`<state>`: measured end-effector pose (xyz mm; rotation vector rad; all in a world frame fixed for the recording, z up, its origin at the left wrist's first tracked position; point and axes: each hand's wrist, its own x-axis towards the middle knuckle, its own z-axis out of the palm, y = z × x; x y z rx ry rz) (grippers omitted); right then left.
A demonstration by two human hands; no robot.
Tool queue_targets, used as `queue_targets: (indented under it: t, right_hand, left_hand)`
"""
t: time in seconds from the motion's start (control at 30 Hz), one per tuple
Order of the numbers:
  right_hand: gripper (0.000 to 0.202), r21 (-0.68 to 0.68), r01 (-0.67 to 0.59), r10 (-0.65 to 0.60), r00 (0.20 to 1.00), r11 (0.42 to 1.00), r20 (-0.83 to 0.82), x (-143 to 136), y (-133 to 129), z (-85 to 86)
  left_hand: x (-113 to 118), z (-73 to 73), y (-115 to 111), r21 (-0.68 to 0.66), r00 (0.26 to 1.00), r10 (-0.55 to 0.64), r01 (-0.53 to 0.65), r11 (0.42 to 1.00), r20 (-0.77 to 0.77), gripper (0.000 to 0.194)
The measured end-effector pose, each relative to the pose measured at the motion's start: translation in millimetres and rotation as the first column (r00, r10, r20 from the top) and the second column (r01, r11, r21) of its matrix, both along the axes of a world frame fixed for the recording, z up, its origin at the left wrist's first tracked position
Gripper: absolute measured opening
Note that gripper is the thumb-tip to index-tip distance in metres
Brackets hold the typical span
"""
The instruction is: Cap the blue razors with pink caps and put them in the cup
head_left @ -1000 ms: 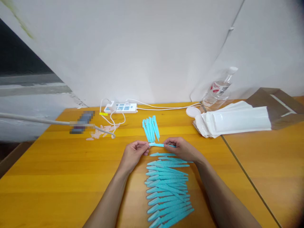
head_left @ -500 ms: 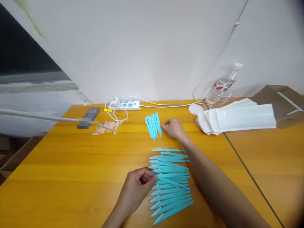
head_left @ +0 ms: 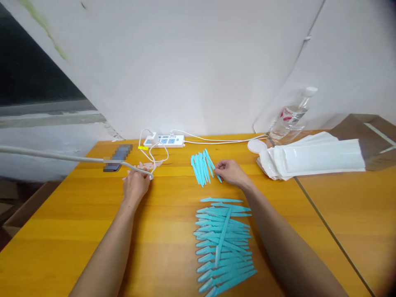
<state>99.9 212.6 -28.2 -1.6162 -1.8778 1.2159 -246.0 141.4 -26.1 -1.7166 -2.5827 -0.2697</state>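
My right hand (head_left: 230,171) is closed in a pinch on one turquoise eyebrow razor (head_left: 210,159), at the right side of a small group of turquoise razors (head_left: 200,167). My left hand (head_left: 136,185) is down among the small pale pink pieces (head_left: 149,165) at the back left. Its fingers are bent inward, and whatever they hold is hidden by the hand. Nearer to me lies a large row of turquoise eyebrow razors (head_left: 221,247), mostly side by side. One razor (head_left: 223,237) rests across the top of the row at a steep slant.
A white cable (head_left: 62,156) crosses from the left, over a blurred phone (head_left: 119,156), close to my left hand. A power strip (head_left: 168,141) stands by the wall. On the right are a round white lid (head_left: 257,146), a plastic bottle (head_left: 289,117), white packets (head_left: 324,158) and a cardboard box (head_left: 355,132).
My left hand has left the large row and moved to the pink pieces. A razor now lies across that row. My right hand has closed on a razor at the small group.
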Motion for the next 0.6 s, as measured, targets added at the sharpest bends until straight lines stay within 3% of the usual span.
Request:
queue_targets:
  t: [0.1, 0.17, 0.23, 0.27, 0.3, 0.37, 0.43, 0.5, 0.6]
  right_hand:
    - [0.006, -0.102, -0.054, 0.034, 0.982, 0.993, -0.187, 19, -18, -0.7]
    - [0.010, -0.184, -0.080, 0.012, 0.940, 0.980, -0.341, 31, -27, -5.0]
    - [0.016, -0.212, -0.087, -0.009, 0.910, 0.973, -0.415, 39, -33, -10.8]
    - [0.018, -0.200, -0.086, -0.003, 0.913, 0.976, -0.408, 42, -36, -13.3]
    - [0.019, -0.181, -0.087, 0.010, 0.921, 0.980, -0.389, 43, -38, -15.2]
    - [0.019, -0.142, -0.106, 0.049, 0.934, 0.984, -0.354, 44, -42, -16.4]
    - [0.026, -0.107, -0.140, 0.097, 0.936, 0.984, -0.339, 42, -45, -14.3]
    - [0.034, -0.081, -0.183, 0.147, 0.933, 0.980, -0.328, 41, -49, -9.9]
    - [0.043, -0.073, -0.249, 0.221, 0.937, 0.966, -0.270, 41, -52, -2.2]
  left_hand:
    - [-2, 0.9, 4, -0.105, 0.997, -0.009, 0.001, 0.994, -0.082, 0.041]
    - [0, -0.1, 0, -0.118, 0.997, -0.057, 0.051, 0.992, -0.049, 0.038]
    - [9, -0.9, -7, -0.078, 0.978, -0.122, 0.136, 0.988, 0.167, 0.037]
    - [16, -0.9, -11, -0.041, 0.927, -0.157, 0.181, 0.983, 0.340, 0.039]
    - [26, -0.7, -14, 0.002, 0.831, -0.184, 0.215, 0.977, 0.525, 0.042]
    - [52, 0.0, -19, 0.084, 0.547, -0.194, 0.219, 0.972, 0.815, 0.046]
    - [78, -0.5, -20, 0.147, 0.299, -0.182, 0.136, 0.980, 0.937, 0.046]
    - [99, -3.5, -19, 0.185, 0.155, -0.186, 0.024, 0.983, 0.970, 0.045]
    - [116, -12.8, -18, 0.235, 0.075, -0.229, -0.087, 0.968, 0.971, 0.044]
